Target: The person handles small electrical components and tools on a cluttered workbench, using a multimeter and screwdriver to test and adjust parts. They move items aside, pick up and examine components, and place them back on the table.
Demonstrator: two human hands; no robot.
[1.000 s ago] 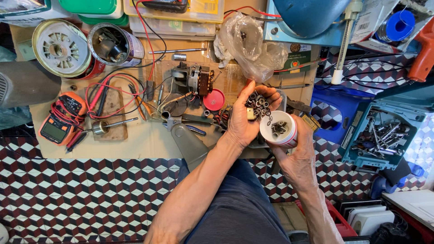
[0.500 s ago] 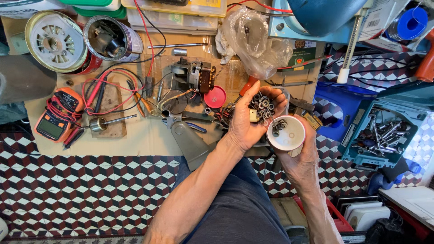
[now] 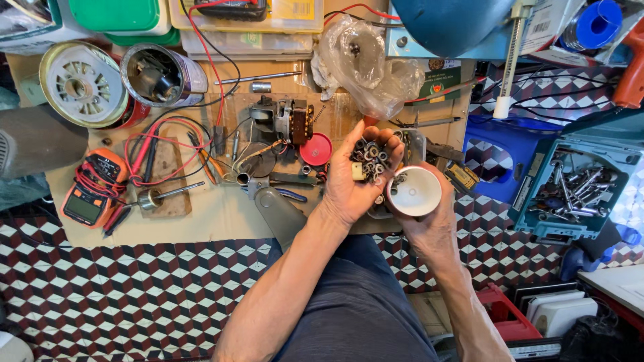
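White plastic cup [image 3: 414,191] is the anchor here, only one view from the head camera. The right hand [image 3: 429,224] wraps around it from below, fingers curled on its wall, mouth tipped toward the left hand [image 3: 355,181]. That left hand sits just beside the cup, palm up and cupped, holding a heap of small metal nuts and washers [image 3: 370,155], touching the cup's rim. Just left of the cup, on the table [image 3: 221,214], lies a red round lid [image 3: 315,149], and past that a small motor part [image 3: 282,121]. Far left of the cup sits an orange multimeter [image 3: 90,194]. Well right of the cup is a teal toolbox [image 3: 577,188] full of bits.
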